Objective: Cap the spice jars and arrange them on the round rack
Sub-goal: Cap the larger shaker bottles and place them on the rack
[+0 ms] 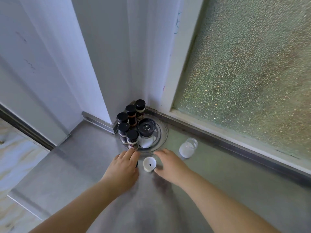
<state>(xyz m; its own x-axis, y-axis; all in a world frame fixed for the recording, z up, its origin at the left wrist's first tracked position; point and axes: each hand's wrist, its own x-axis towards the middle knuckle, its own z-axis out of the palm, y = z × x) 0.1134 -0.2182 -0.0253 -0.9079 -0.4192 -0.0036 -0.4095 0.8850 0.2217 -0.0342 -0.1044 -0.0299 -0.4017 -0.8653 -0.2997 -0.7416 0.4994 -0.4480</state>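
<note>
In the head view, a clear round rack (161, 132) is seen in the corner of a steel counter (218, 190), below a frosted window (244, 73). Five small black-capped spice jars (132, 139) are stood along its left and back side, and a larger jar with a black grinder-style top (146, 127) is placed near its middle. One uncapped glass jar (188, 148), holding white powder, is left on the counter just right of the rack, apart from it. Its likely lid, a white cap (149, 164) with a small dark hole, is laid open side up on the counter between the two hands.

The left hand (123, 167) is held palm down with its fingers straight, the tips reaching the rack's near rim; something dark is glimpsed under its edge, but what it is cannot be told. The right hand (170, 164) is loosely opened around the cap's right side, thumb close to it, nothing yet being gripped.

The cap is judged light, rigid plastic, best pinched by its rim. The open jar is judged smooth, breakable glass, moderately light; it should be taken around its body, kept upright so powder is not spilled, and steadied while the cap is put on.
</note>
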